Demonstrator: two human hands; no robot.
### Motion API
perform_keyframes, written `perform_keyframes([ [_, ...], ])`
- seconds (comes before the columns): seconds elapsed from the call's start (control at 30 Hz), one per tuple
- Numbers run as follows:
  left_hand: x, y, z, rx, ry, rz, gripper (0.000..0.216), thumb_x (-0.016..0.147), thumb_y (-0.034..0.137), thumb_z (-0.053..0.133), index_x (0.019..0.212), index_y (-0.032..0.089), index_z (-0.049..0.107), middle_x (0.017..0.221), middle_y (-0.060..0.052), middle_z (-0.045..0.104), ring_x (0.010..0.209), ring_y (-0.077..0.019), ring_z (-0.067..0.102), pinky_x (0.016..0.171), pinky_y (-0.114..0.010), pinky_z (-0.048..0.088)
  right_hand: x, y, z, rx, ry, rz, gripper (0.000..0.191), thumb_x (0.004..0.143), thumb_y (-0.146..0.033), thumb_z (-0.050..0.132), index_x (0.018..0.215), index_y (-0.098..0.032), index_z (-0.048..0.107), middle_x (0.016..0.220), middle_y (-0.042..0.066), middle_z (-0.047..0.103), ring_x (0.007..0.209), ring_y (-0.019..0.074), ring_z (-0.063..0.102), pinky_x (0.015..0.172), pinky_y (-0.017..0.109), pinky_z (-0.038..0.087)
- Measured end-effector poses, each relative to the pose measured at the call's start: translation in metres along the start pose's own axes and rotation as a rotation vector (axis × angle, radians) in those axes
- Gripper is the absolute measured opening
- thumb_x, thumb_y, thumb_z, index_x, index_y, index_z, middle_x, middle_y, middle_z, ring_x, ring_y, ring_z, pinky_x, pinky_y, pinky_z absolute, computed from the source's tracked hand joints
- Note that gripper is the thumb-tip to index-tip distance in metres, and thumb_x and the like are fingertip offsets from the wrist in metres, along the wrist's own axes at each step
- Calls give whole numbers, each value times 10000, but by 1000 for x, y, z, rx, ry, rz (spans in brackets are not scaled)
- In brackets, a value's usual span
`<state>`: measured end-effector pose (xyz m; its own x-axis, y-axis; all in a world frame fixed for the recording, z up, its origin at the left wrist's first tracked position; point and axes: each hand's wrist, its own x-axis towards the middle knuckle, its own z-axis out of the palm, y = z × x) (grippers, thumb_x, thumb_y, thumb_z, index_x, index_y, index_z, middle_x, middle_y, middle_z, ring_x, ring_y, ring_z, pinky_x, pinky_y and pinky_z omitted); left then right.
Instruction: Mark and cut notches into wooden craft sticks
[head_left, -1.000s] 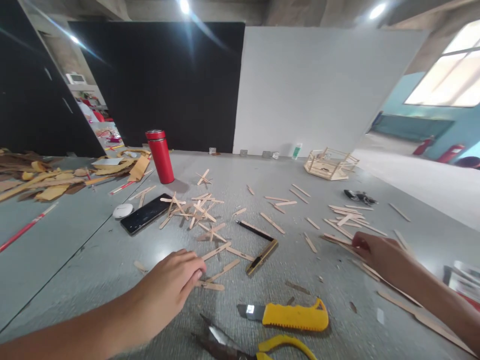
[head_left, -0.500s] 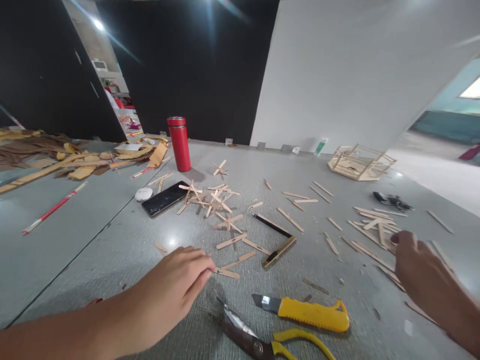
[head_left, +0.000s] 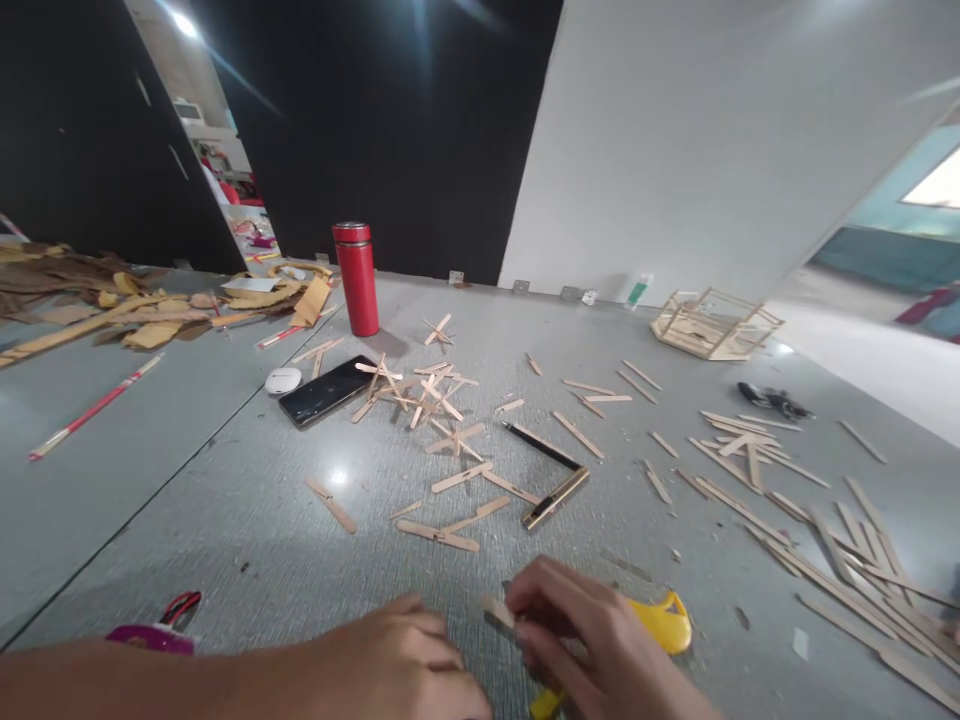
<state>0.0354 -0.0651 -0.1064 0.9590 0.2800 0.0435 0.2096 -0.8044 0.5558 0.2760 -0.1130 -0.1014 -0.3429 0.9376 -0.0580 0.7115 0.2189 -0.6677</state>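
Observation:
My right hand (head_left: 592, 640) is closed with its fingertips pinching a short flat craft stick (head_left: 496, 612), whose free end points left. Under and behind this hand lies the yellow utility knife (head_left: 664, 625), mostly covered. My left hand (head_left: 420, 660) is low at the bottom edge, back up, fingers curled downward; whatever is beneath them is hidden. A small bit of yellow handle (head_left: 546, 703) shows between the two hands. Just beyond the left hand lie notched craft sticks (head_left: 439, 537), and farther off a cluster of crossed sticks (head_left: 435, 400).
An open snap-off cutter (head_left: 556, 497) lies mid-table. Loose sticks (head_left: 810, 570) spread on the right, before a stick-built frame (head_left: 712, 325). A phone (head_left: 326, 392), white case (head_left: 283, 381) and red flask (head_left: 358, 285) stand left. A purple item with wires (head_left: 154, 638) is by my left forearm.
My right hand has come from the stick pile to the front centre with a craft stick. My left hand has drawn back from the notched sticks toward the bottom edge, and the shears are now mostly hidden.

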Motion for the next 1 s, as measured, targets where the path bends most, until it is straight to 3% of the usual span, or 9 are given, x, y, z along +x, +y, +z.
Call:
perform_keyframes([
  [0.07, -1, 2, -1, 60, 46, 33, 111, 968, 240, 696, 1061, 222, 753, 890, -32, 781, 832, -232, 706, 837, -325, 517, 3, -3, 3, 3, -44, -57, 147, 1026, -150, 512, 944, -223, 609, 918, 20, 695, 760, 147, 619, 709, 253, 515],
  [0.17, -2, 5, -4, 152, 110, 42, 148, 986, 226, 660, 1100, 190, 746, 1080, -104, 774, 975, -298, 693, 892, -396, 512, 2, -5, -2, -95, -46, -142, 209, 1046, -113, 459, 1002, -221, 632, 1010, 48, 698, 881, 174, 660, 809, 284, 542],
  [0.27, -2, 6, -7, 286, 62, 82, 265, 1027, 212, 561, 1235, 142, 711, 1324, -160, 702, 1131, -345, 663, 940, -434, 493, -6, 4, -10, -279, 44, -231, 243, 1038, -93, 446, 1103, -226, 639, 1096, 82, 698, 977, 217, 669, 879, 347, 550],
  [0.37, -4, 7, -10, 456, 33, 143, 373, 1052, 198, 462, 1371, 94, 626, 1440, -144, 637, 1231, -319, 625, 983, -423, 489, -16, 25, -18, -451, 171, -269, 226, 1048, -149, 452, 1109, -227, 655, 1096, 101, 721, 962, 252, 697, 802, 368, 575],
  [0.5, -4, 4, -8, 646, 101, 211, 371, 1098, 284, 438, 1340, 88, 640, 1397, -98, 669, 1224, -257, 623, 967, -388, 500, -30, 63, -34, -577, 313, -224, 241, 1066, -243, 428, 1088, -228, 667, 1040, 99, 747, 884, 254, 735, 758, 370, 594],
  [0.63, -4, -1, 0, 708, 163, 156, 386, 1118, 335, 417, 1339, 113, 643, 1378, -67, 679, 1204, -220, 623, 970, -366, 489, -31, 99, -64, -664, 317, -60, 271, 1066, -289, 402, 1032, -219, 662, 966, 108, 737, 825, 262, 726, 691, 380, 585],
  [0.73, -4, -4, 3, 732, 211, 133, 340, 1102, 321, 468, 1249, 107, 687, 1308, -85, 710, 1171, -229, 637, 963, -369, 492, -15, 107, -85, -746, 423, -71, 358, 1065, -314, 344, 1043, -160, 667, 999, 179, 731, 873, 333, 724, 740, 485, 580],
  [0.87, -3, -2, 1, 677, 232, 206, 216, 1056, 236, 561, 942, 151, 724, 1075, -67, 762, 1008, -214, 688, 915, -357, 520, 30, 89, -98, -703, 303, -88, 312, 1094, -257, 354, 1151, -186, 653, 1128, 125, 712, 995, 255, 706, 846, 393, 568],
  [1.0, -3, 3, -4, 709, 185, 248, 227, 1066, 270, 545, 1065, 130, 723, 1222, -99, 746, 1092, -204, 685, 982, -316, 518, 87, 81, -94, -691, 204, -98, 229, 1082, -207, 453, 1170, -163, 660, 1191, 119, 691, 1038, 224, 689, 893, 365, 556],
])
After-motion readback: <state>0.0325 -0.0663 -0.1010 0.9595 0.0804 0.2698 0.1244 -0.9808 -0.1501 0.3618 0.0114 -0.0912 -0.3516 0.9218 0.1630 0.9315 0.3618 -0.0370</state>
